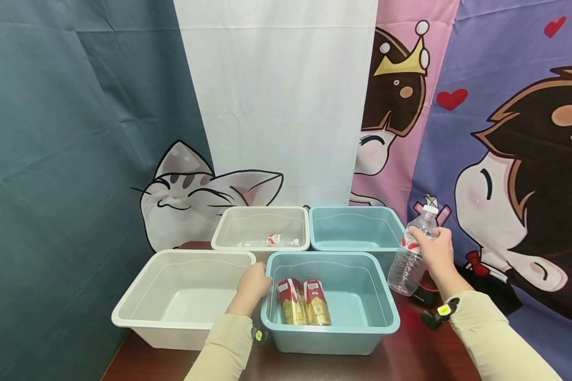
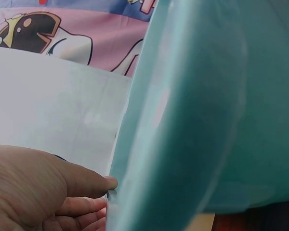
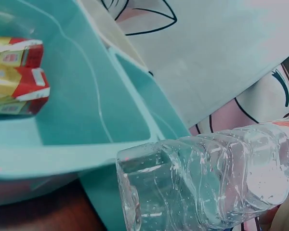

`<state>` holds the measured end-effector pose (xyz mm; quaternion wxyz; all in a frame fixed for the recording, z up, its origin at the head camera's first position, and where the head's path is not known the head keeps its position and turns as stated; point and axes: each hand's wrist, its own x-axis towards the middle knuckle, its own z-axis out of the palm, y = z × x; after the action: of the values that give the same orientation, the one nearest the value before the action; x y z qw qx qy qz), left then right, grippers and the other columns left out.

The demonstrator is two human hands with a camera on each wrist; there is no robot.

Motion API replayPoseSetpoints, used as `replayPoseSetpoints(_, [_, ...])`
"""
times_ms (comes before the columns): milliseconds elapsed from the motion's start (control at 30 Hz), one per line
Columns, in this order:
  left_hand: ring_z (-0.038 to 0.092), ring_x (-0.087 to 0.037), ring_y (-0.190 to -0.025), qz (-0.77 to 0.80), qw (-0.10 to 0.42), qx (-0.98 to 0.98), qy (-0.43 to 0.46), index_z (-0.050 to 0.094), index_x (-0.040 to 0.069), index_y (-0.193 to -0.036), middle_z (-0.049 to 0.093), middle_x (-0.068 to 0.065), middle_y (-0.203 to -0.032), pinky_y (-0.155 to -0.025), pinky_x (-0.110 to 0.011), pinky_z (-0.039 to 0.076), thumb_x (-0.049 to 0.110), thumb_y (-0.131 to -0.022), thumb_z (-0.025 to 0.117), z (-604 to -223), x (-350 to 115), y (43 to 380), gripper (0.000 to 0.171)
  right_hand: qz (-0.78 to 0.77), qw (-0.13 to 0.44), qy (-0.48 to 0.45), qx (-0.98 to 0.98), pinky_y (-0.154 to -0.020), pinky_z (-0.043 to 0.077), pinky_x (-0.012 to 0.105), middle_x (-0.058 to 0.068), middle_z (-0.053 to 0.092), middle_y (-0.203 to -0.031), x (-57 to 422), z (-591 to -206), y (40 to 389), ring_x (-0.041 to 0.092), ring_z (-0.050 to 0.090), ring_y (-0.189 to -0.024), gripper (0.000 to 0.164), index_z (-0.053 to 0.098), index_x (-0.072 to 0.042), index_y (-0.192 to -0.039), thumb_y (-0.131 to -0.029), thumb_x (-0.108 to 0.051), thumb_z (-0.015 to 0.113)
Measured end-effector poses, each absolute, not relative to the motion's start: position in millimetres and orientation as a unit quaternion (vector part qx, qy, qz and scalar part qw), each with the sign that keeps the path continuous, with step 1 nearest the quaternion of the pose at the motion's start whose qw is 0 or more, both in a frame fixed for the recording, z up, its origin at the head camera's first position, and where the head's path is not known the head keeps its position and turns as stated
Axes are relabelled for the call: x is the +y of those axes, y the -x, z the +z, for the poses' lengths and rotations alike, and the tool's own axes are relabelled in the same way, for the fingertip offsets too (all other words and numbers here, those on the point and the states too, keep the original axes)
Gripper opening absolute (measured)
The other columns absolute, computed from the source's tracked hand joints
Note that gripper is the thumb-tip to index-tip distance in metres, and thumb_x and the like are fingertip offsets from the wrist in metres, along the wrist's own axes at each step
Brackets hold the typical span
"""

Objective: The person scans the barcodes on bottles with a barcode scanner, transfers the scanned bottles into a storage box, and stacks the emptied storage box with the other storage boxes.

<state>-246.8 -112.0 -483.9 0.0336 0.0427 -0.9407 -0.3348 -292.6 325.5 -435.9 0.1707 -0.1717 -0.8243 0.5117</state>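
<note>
My right hand (image 1: 436, 254) grips a clear plastic bottle (image 1: 404, 267) around its red-and-white label, with the white cap up and the base tilted down to the left. The bottle (image 3: 207, 178) hangs beside the right side of the front blue bin (image 1: 333, 345). At that bin's left rim is my left hand (image 1: 255, 286); in the left wrist view its thumb and fingers (image 2: 86, 180) pinch the blue edge. Two red-and-gold cartons (image 1: 316, 302) lie side by side in the left part of this bin.
A front white bin (image 1: 143, 324) stands on the left. Behind are another white bin (image 1: 229, 225) holding a clear bottle (image 1: 267, 242), and a second blue bin (image 1: 357, 227). A dark red table (image 1: 152, 362) carries them. A black object (image 1: 426, 293) sits at the right.
</note>
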Motion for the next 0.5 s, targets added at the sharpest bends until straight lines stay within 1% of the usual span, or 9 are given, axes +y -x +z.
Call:
replayPoseSetpoints(133, [0.065, -0.023, -0.075, -0.335, 0.034, -0.941, -0.041, 0.066, -0.006, -0.104, 0.068, -0.013, -0.087, -0.075, -0.042, 0.062, 0.0, -0.085, 0.067, -484.0, -111.5, 246.7, 0.02, 0.526, 0.184, 0.182, -0.81, -0.085, 0.041, 0.036, 0.019, 0.045, -0.128, 322.5, -430.4, 298.0, 0.031, 0.045, -0.116, 0.075, 0.039, -0.001, -0.128, -0.089, -0.058, 0.066])
replayPoseSetpoints(233, [0.067, -0.024, -0.078, -0.337, 0.032, -0.94, -0.041, 0.066, -0.006, -0.105, 0.069, -0.014, -0.089, -0.077, -0.043, 0.062, 0.001, -0.085, 0.067, -484.2, -111.3, 247.0, 0.021, 0.549, 0.191, 0.196, -0.79, -0.077, 0.044, 0.026, 0.012, 0.048, -0.121, 319.8, -425.4, 301.6, 0.022, 0.05, -0.105, 0.062, 0.044, -0.006, -0.118, -0.088, -0.055, 0.068])
replayPoseSetpoints(367, [0.068, -0.026, -0.08, -0.338, 0.033, -0.94, -0.042, 0.066, -0.006, -0.105, 0.069, -0.015, -0.09, -0.078, -0.044, 0.062, 0.0, -0.084, 0.067, -484.4, -111.1, 247.4, 0.021, 0.585, 0.202, 0.209, -0.757, -0.065, 0.047, 0.018, 0.003, 0.05, -0.109, 314.6, -419.3, 307.1, 0.012, 0.051, -0.085, 0.046, 0.048, -0.015, -0.103, -0.087, -0.052, 0.071])
replayPoseSetpoints(500, [0.068, -0.027, -0.082, -0.34, 0.034, -0.939, -0.045, 0.066, -0.006, -0.106, 0.069, -0.015, -0.091, -0.08, -0.046, 0.061, 0.0, -0.085, 0.067, -483.7, -110.1, 246.1, 0.022, 0.615, 0.206, 0.208, -0.732, -0.059, 0.047, 0.018, 0.001, 0.049, -0.102, 305.1, -417.8, 312.0, 0.008, 0.052, -0.073, 0.043, 0.048, -0.016, -0.099, -0.087, -0.05, 0.071])
